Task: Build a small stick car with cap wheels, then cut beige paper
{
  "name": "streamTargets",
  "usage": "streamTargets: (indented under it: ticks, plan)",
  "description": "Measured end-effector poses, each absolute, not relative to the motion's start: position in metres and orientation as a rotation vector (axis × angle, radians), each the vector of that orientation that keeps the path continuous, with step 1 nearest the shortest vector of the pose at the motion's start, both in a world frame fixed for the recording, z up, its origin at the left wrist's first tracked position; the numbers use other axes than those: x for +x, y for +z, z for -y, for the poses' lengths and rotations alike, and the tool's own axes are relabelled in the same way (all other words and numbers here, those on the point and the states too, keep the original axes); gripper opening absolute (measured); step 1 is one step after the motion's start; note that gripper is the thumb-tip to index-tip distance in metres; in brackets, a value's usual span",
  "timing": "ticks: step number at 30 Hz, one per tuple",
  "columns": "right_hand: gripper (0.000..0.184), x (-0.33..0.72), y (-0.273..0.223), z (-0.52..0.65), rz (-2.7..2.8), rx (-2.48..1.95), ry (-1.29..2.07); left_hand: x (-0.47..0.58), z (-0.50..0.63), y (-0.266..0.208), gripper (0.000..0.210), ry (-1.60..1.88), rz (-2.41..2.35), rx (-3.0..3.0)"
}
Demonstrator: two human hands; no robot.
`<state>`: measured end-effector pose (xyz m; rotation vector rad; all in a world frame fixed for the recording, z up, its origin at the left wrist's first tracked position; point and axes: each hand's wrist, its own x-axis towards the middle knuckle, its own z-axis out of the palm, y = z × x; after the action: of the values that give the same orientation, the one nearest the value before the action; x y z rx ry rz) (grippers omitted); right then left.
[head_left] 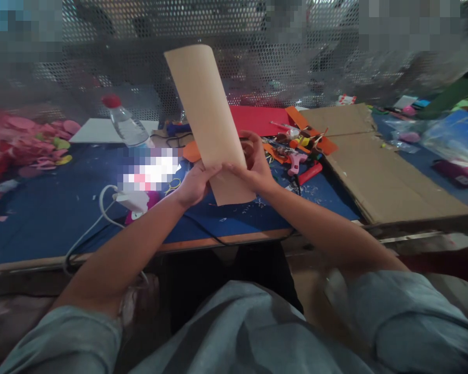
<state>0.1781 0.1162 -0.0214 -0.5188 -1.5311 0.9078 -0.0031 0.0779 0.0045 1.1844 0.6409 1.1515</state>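
Above the blue work table, a curled tan sheet (pixel 206 114), like thick paper or thin foam, stands tilted with its top leaning left. My left hand (pixel 195 184) grips its lower left side, thumb pressed on the front face and fingers partly hidden behind. On the lower right side, my right hand (pixel 260 166) is closed around the edge, its thumb meeting the left thumb near the middle. Something brownish shows inside the curl of the right fingers, too shaded to name. Just right of that hand lie a pink hot glue gun (pixel 295 162) and a red tube-like object (pixel 310 173).
A flat cardboard piece (pixel 393 171) covers the table's right part. On the left stand a red-capped bottle (pixel 127 122) and a white plug with cable (pixel 132 200). Pink pieces (pixel 27 140) heap at far left. A red sheet (pixel 257 119) lies behind; perforated metal mesh (pixel 148 62) rises at the back.
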Motion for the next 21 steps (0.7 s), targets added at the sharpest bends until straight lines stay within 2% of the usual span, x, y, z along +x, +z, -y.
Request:
streamTargets:
  ticks: [7, 11, 21]
  plan:
    - [0.093, 0.183, -0.017, -0.119, 1.363, -0.582, 1.030, -0.008, -0.095, -0.001, 0.040, 1.328, -0.750, 1.391]
    - [0.092, 0.182, -0.014, -0.120, 1.231, -0.557, 1.135, -0.012, -0.102, -0.001, 0.044, 1.481, -0.886, 1.410]
    - [0.091, 0.182, -0.013, -0.119, 1.278, -0.630, 1.175, -0.009, -0.095, 0.001, 0.032, 1.482, -0.965, 1.397]
